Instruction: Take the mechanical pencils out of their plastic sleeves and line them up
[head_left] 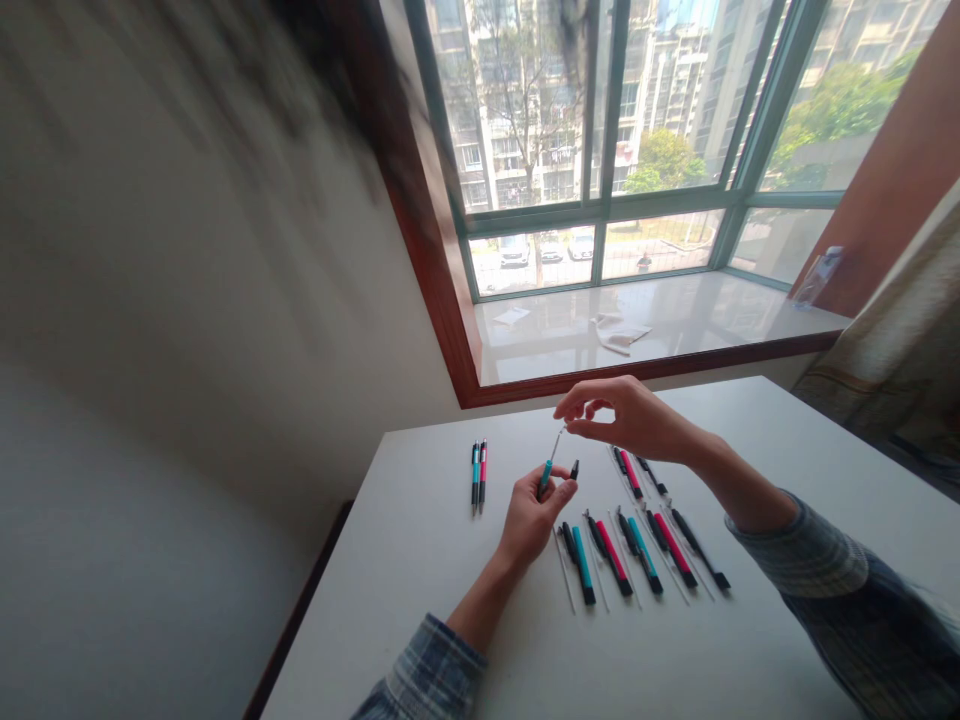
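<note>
My left hand (529, 520) is closed around a teal pen barrel (546, 478), which is tilted upright. A short black pen piece (575, 469) sticks up by its thumb and fingers. Out of the barrel's top rises a thin pen refill (556, 442). Above it, my right hand (626, 420) has its thumb and fingertips pinched at the refill's upper end; the exact contact is too small to make out. Below and right of the hands lie taken-apart pens in a row, with teal barrels (583, 565), pink barrels (613, 558), black upper parts (570, 545) and thin refills (565, 570).
Two whole pens, one teal (475, 475) and one pink (483, 475), lie side by side on the white table (405, 590). More pen parts (630, 474) rest behind the row, partly under my right forearm. A cloth (621, 332) and a clear bottle (817, 277) are on the windowsill.
</note>
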